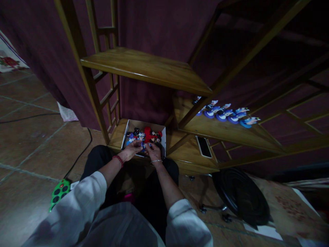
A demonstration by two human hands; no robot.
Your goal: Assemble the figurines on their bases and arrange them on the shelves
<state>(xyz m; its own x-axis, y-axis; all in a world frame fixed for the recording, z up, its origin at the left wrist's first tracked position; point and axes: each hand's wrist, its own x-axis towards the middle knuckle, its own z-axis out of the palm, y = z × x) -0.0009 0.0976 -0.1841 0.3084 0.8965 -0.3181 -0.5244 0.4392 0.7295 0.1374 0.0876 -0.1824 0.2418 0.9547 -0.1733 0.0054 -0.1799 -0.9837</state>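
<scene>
Both hands meet over the near edge of a white open box [163, 137] on the low wooden shelf. My left hand [131, 150] has its fingers closed on a small figurine [144, 146] with a bluish-purple part. From the other side, my right hand [153, 151] pinches the same figurine, which the fingers partly cover. Inside the box lie several small figurines, some blue and white [132, 135], others dark with red bases [155, 136]. A red piece [147, 132] lies among them.
Several figurines on purple and blue bases [223, 115] stand in rows on the shelf to the right. Below them lies a phone [204, 146]. A wooden shelf board [146, 68] juts out above the box. A black round stool [240, 197] and a green power strip [59, 192] are on the floor.
</scene>
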